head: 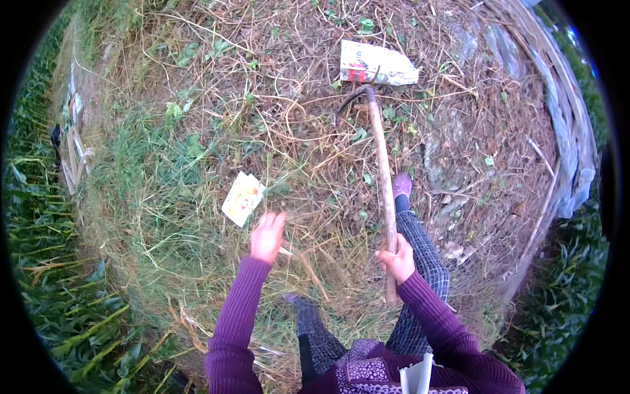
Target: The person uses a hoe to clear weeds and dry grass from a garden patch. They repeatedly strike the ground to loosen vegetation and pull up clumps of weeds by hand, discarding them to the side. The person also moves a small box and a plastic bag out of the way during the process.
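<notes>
My right hand is closed around the lower part of the wooden handle of a long-handled drag hoe. The hoe's head, with curved dark metal tines, rests among dry vines on the ground ahead. One tine overlaps the near edge of a crumpled white plastic bag with red print. My left hand hovers with its fingers stretched out and nothing in them. Just beyond its fingertips, a small white-and-yellow printed packet lies on the grass.
Pulled stems and dry vines cover the ground. My feet stand apart, the right shoe beside the handle. Plastic sheeting and a thin pole edge the right side. Wooden slats lie at left, by green crop plants.
</notes>
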A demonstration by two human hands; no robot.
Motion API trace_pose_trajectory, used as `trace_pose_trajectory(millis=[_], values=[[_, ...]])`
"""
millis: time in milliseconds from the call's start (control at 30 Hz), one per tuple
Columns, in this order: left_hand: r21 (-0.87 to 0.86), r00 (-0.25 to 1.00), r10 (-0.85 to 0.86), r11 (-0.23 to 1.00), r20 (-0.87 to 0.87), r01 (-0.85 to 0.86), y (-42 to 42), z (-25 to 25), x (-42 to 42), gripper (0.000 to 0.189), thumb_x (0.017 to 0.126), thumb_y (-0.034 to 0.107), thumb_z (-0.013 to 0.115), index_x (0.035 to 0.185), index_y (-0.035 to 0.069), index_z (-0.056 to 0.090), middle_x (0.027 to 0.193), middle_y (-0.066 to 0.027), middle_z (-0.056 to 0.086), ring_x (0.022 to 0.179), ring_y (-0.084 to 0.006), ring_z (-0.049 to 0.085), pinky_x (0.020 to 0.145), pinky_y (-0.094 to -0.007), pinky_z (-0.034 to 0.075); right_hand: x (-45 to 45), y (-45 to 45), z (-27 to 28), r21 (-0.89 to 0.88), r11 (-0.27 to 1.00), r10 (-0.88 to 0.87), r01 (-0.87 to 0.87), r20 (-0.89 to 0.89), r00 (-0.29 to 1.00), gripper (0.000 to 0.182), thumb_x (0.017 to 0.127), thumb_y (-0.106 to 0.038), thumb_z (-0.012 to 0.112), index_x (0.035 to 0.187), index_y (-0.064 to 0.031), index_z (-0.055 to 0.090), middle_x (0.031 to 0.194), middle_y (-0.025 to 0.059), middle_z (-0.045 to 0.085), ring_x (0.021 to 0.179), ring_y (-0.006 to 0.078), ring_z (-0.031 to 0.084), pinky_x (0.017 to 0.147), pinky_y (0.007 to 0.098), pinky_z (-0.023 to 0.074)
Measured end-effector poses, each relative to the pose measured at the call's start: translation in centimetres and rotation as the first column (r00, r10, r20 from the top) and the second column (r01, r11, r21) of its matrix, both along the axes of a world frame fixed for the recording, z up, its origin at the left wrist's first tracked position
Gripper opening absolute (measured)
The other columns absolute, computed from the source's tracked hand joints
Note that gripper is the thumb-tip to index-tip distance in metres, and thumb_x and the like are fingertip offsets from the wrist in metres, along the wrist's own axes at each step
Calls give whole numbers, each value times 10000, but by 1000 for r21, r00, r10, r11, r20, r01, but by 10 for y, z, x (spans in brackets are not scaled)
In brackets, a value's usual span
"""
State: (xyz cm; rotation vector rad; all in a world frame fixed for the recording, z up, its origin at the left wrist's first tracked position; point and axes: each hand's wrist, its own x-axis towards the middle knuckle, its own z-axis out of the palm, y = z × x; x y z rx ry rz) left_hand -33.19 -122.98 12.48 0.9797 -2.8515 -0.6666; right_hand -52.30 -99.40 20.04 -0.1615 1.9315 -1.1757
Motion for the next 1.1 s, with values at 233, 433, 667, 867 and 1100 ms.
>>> trace_pose_trajectory(millis=[233, 433, 667, 867, 1100], values=[[-175, 990, -108, 980, -93, 90, -32, -21, -111, 338, 738, 26, 441, 1074, 50, 469, 1094, -170, 486, 1003, -295, 480, 797, -402, 406, 22, 58, 52, -5, 996, 81, -86, 380, 921, 316, 650, 47, 625, 904, 7, 443, 649, 40, 514, 456, 88, 473, 398, 225, 394], [-94, 1000, -28, 995, -12, 26, -19, -30, -89, 296, 750, 46, 499, 1044, 79, 482, 911, -81, 541, 911, -258, 501, 804, -452, 324, 13, 36, 52, -28, 999, 43, -37, 252, 967, 323, 647, 22, 630, 907, -2, 440, 638, 31, 510, 463, 88, 487, 401, 218, 404], [152, 987, 129, 982, -92, -114, -22, -30, -36, 213, 763, 29, 474, 972, 51, 511, 888, -110, 540, 887, -285, 525, 765, -391, 383, -22, -64, -2, -179, 976, 133, -124, 37, 990, 310, 655, 18, 630, 899, -7, 440, 627, 22, 494, 435, 78, 465, 376, 221, 394], [352, 880, 346, 908, -325, -227, -56, -36, -43, 216, 847, 96, 440, 1051, 46, 490, 955, -102, 544, 866, -211, 541, 735, -312, 453, -30, -29, -7, -113, 975, 207, -191, 147, 967, 307, 654, 39, 615, 902, -4, 439, 631, 35, 508, 435, 82, 466, 383, 221, 388], [598, 741, 598, 726, -305, -340, -120, -84, -120, 312, 851, 149, 452, 1151, 66, 460, 1073, -88, 532, 914, -173, 533, 744, -279, 448, -57, -4, -5, -162, 967, 240, -195, 343, 908, 360, 641, 40, 620, 938, 1, 419, 636, 40, 509, 440, 97, 469, 395, 228, 382]])
